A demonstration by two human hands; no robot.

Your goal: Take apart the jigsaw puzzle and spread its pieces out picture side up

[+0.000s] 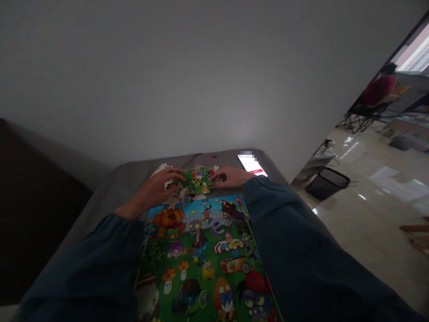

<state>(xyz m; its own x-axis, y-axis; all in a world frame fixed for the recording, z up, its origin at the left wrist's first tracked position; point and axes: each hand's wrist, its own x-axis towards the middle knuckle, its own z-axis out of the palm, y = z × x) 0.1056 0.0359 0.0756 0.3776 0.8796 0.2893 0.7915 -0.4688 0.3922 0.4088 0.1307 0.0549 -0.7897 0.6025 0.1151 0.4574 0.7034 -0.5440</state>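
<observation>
One left hand [162, 187], one right hand [231, 177], pinching puzzle section [198, 182], black bin [326, 184], contents unclear

Open room over the printed board [201, 255] — sleeves [288, 223] either side, wall [201, 89] behind, phone [251, 164] beside the right hand [231, 177].
</observation>
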